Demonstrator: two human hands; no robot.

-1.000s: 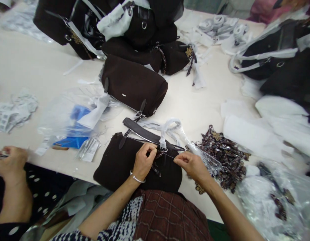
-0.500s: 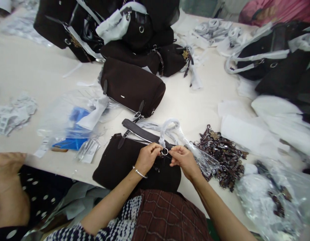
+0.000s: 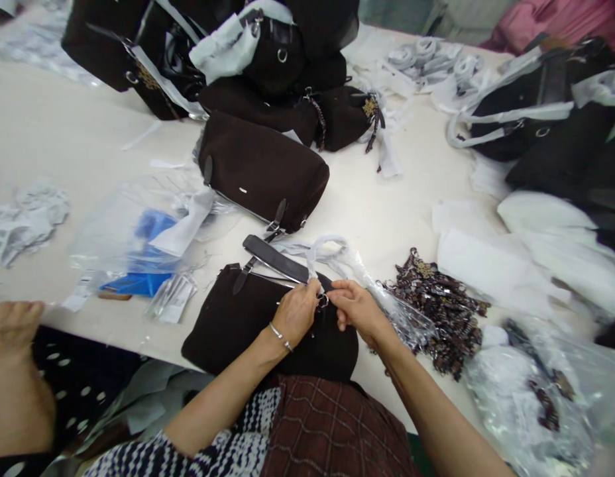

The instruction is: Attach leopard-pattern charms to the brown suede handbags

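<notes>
A dark brown handbag (image 3: 248,324) lies flat at the near edge of the white table (image 3: 54,132), right in front of the person. The left hand (image 3: 297,311) and the right hand (image 3: 354,308) meet at its top, both pinching a small metal ring (image 3: 323,300) by the wrapped handle (image 3: 332,248). A pile of little brown charms (image 3: 437,311) sits just to the right, and another brown bag (image 3: 262,169) lies behind.

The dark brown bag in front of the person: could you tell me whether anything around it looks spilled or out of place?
Yes: beside the dark brown bag, a pile of leopard-print charms spills loose from its clear plastic bag onto the table.
</notes>
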